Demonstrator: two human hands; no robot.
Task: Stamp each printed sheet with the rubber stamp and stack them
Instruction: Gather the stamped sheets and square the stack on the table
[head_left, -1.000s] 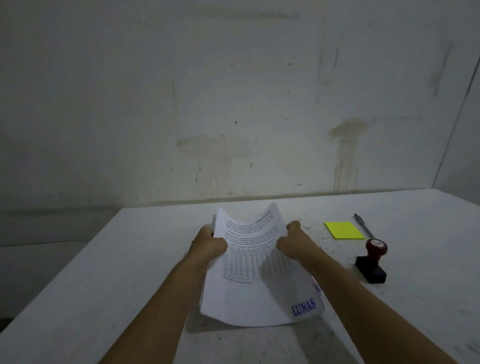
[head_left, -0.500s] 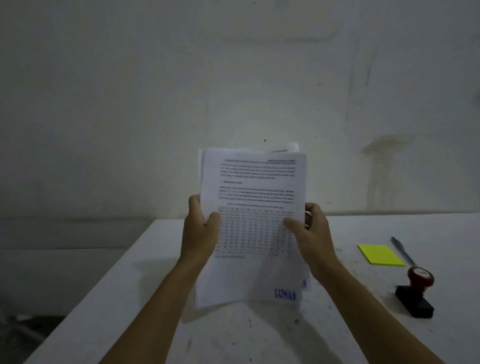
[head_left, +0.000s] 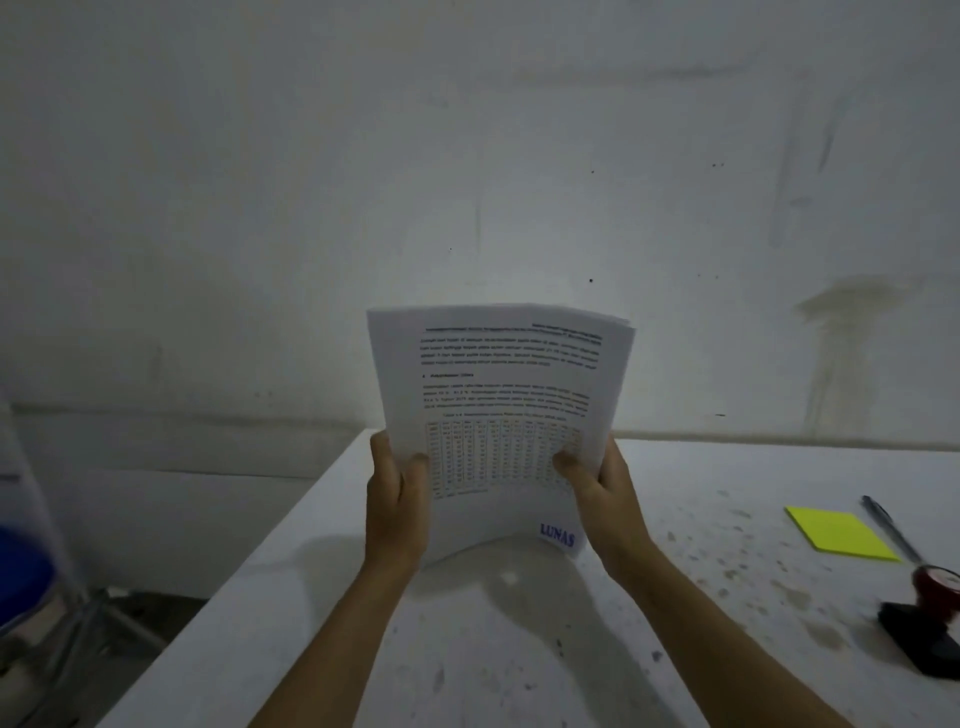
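A stack of printed sheets (head_left: 498, 384) stands upright, its bowed bottom edge near or on the white table (head_left: 519, 649). The front sheet carries text, a table of figures and a blue "LUNAS" stamp mark (head_left: 557, 535) at its lower right. My left hand (head_left: 397, 499) grips the stack's left edge and my right hand (head_left: 597, 483) grips its right edge, thumbs on the front. The rubber stamp (head_left: 930, 618), with a dark red knob and black base, stands at the right edge of the table, away from both hands.
A yellow sticky-note pad (head_left: 841, 532) and a pen (head_left: 891, 530) lie on the right of the table beyond the stamp. A stained wall rises behind the table. A metal-legged chair with a blue seat (head_left: 31, 587) stands off the table's left edge.
Both hands lifted the sheets off the table and stood them upright. The loose sheets have been squared into one stack. The camera view shifted left.
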